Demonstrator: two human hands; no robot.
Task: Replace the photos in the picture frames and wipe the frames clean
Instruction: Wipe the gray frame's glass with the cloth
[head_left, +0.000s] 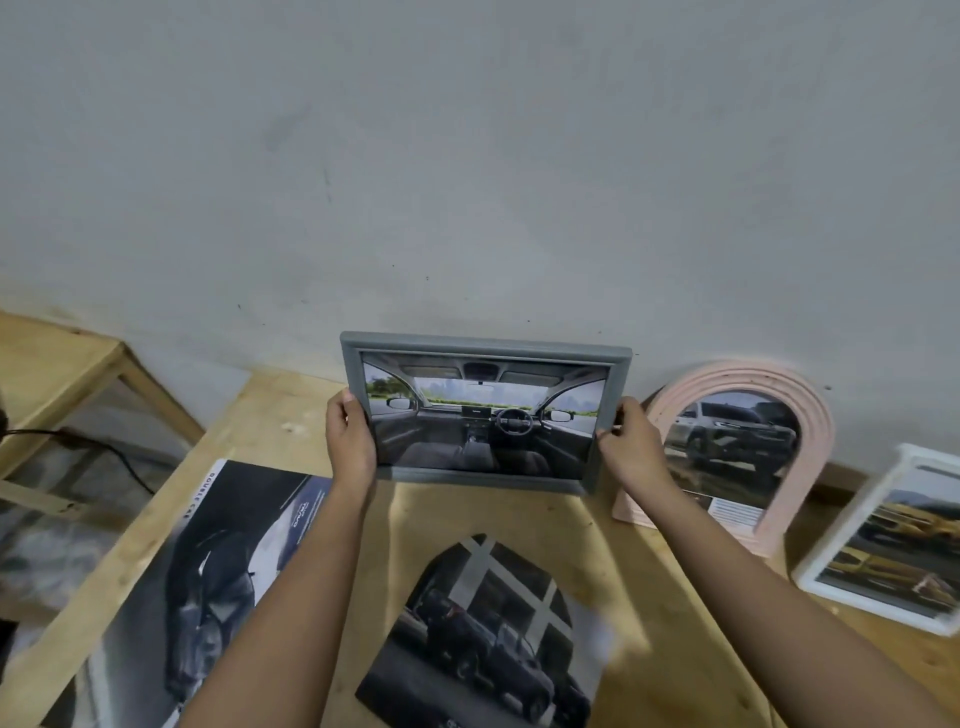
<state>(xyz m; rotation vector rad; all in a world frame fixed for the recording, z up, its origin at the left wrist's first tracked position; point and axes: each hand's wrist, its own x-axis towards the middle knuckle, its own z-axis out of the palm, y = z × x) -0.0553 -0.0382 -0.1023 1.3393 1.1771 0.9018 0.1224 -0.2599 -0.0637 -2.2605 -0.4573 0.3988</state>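
Holding a grey rectangular picture frame (483, 345) upright at the back of the pale wooden bench (467, 512), just in front of the wall (467, 156). Left hand (352, 441) is gripping the frame's left rail, with the fingers wrapping behind. Right hand (628, 447) is pinching the right rail. A car-interior photo (483, 421) is already sitting inside. Cannot tell whether the bottom rail is touching the bench.

Judgement: the frame is being set to stand. It is worth lowering it level, keeping both grips on the rails and off the front face to avoid smudges. Check that it is leaning or propped securely before letting go.

Surroundings: a pink arched frame (810, 410) is leaning on the wall just right of the grey one. A white rectangular frame (906, 457) is lying further right. An arch-cut photo of a dark pickup (493, 634) and a large dark car brochure page (218, 587) are lying loose on the bench. A second wooden table (57, 358) with a black cable (119, 457) is standing to the left.
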